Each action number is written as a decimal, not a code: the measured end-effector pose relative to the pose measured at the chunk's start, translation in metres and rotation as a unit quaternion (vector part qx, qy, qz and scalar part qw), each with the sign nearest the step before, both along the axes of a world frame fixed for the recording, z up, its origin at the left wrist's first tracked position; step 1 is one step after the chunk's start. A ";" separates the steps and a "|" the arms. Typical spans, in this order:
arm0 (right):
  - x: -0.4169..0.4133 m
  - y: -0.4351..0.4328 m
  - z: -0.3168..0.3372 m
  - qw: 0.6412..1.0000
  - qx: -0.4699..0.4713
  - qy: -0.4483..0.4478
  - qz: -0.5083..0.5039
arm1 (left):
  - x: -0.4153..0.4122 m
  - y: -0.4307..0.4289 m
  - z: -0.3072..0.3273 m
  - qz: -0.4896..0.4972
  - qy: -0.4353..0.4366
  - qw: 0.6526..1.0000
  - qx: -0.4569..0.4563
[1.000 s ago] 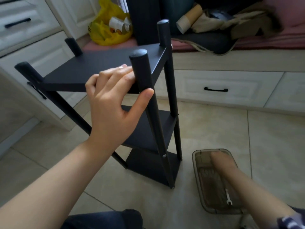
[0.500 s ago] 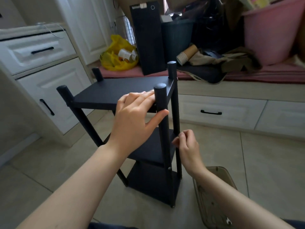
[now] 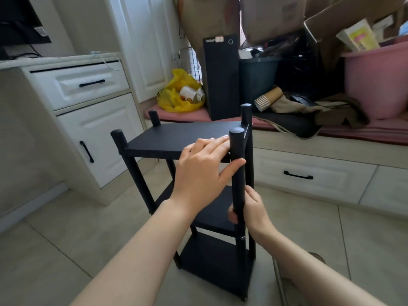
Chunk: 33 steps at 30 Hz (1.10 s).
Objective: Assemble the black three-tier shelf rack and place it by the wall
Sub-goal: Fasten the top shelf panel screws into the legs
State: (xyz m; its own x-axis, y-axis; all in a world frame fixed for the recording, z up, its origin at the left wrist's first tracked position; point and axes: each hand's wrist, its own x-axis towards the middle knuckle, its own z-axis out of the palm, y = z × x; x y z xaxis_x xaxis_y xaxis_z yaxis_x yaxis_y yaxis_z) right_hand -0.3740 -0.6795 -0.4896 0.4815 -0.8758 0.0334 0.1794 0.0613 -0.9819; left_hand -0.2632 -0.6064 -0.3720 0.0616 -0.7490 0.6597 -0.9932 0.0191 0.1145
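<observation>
Shelf rack (image 3: 220, 268) stands upright on the tiled floor (image 3: 66, 250), its four posts vertical, directly under your two grips. Your left grip (image 3: 203, 166) is clamped lightly on the rack's near right corner. Its fingers (image 3: 212, 143) lie straight and flat on the top shelf (image 3: 172, 140), with the tips touching the front right post (image 3: 238, 180). Its thumb reaches across the front of that post just below the shelf edge, so the corner sits between fingers and thumb.

Your right grip (image 3: 251, 208) is lower on the same post, directly beneath the left grip and level with the middle shelf (image 3: 209, 219). Its fingers curl round the post from the right and the thumb shows on the post's left side, so it is closed around the post.

Most of the top shelf stretches away to the left of your left grip and beyond it. The lowest tier lies below your right grip, down near the floor.

Beyond both grips, apart from the rack, a cushioned seat (image 3: 364, 131) carries a black box (image 3: 221, 80), a yellow bag (image 3: 178, 93), a stack of paper cups (image 3: 267, 98) and a pink tub (image 3: 375, 80). Left of your left grip, a white drawer cabinet (image 3: 88, 111) stands near the rack's far posts.
</observation>
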 end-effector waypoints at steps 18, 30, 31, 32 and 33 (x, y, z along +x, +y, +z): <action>0.129 -0.033 0.072 0.987 -0.077 0.123 0.069 | 0.130 -0.007 0.035 0.148 0.123 0.981 -0.027; 0.188 -0.035 0.097 0.960 -0.105 0.228 0.121 | 0.179 0.024 0.028 0.226 0.222 0.944 -0.091; 0.188 -0.033 0.095 0.958 -0.113 0.230 0.129 | 0.179 0.030 0.023 0.219 0.243 0.939 -0.104; 0.188 -0.031 0.091 0.956 -0.123 0.229 0.136 | 0.179 0.036 0.019 0.210 0.264 0.935 -0.112; 0.188 -0.029 0.087 0.955 -0.133 0.225 0.141 | 0.180 0.043 0.014 0.202 0.285 0.930 -0.113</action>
State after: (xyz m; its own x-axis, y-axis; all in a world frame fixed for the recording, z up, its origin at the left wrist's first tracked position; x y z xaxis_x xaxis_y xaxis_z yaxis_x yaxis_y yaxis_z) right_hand -0.1864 -0.7086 -0.4028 0.7145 -0.6990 -0.0294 -0.2511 -0.2170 -0.9433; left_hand -0.0828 -0.5635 -0.3581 0.6958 -0.4345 0.5719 -0.7039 -0.2542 0.6632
